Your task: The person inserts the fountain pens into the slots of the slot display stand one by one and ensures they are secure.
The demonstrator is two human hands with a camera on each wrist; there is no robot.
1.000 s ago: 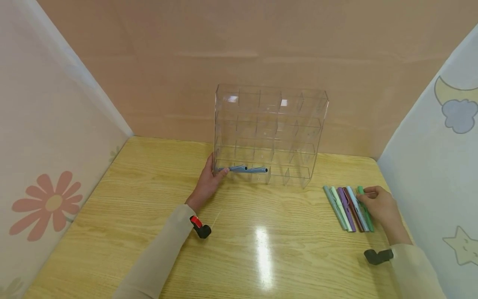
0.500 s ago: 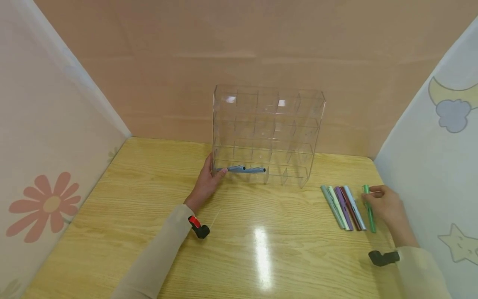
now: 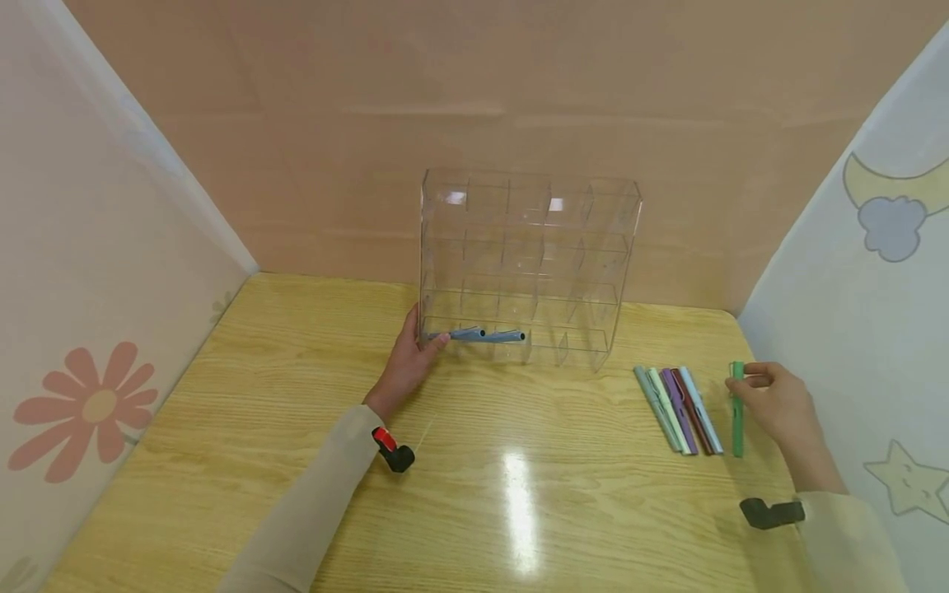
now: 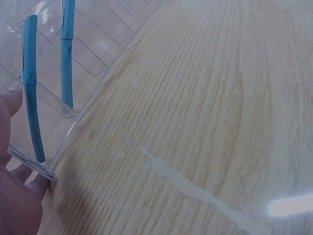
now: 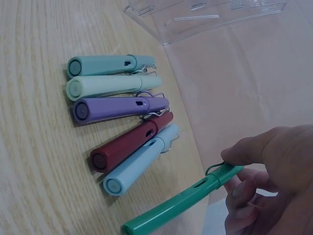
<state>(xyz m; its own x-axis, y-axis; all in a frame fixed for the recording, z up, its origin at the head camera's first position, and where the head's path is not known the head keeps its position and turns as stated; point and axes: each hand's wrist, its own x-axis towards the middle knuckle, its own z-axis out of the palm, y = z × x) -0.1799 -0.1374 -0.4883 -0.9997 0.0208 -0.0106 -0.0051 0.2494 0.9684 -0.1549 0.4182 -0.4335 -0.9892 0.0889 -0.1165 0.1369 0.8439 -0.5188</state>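
Observation:
Between thumb and fingers, my right hand [image 3: 782, 405] pinches a green pen [image 3: 737, 412] near its clip end. Seen from the right wrist, this green pen [image 5: 181, 200] slants beside a row of pens. My left hand [image 3: 408, 362] grips the lower left corner of a clear plastic rack [image 3: 626, 272] with many compartments. Two blue pens lie end to end along the rack's bottom row; the left wrist view shows one blue pen [image 4: 30, 88] close to the thumb and another blue pen [image 4: 67, 58] beyond it.
On the table [image 3: 593, 494], right of the rack, lie a grey-green pen [image 3: 657, 409], a pale green pen [image 3: 672, 412], a purple pen [image 3: 680, 412], a dark red pen [image 3: 693, 412] and a light blue pen [image 3: 702, 410]. Printed cloth walls stand at both sides.
My right hand has drawn the green pen rightward, away from the other pens, and turned it more upright in the head view. My left hand stays on the rack.

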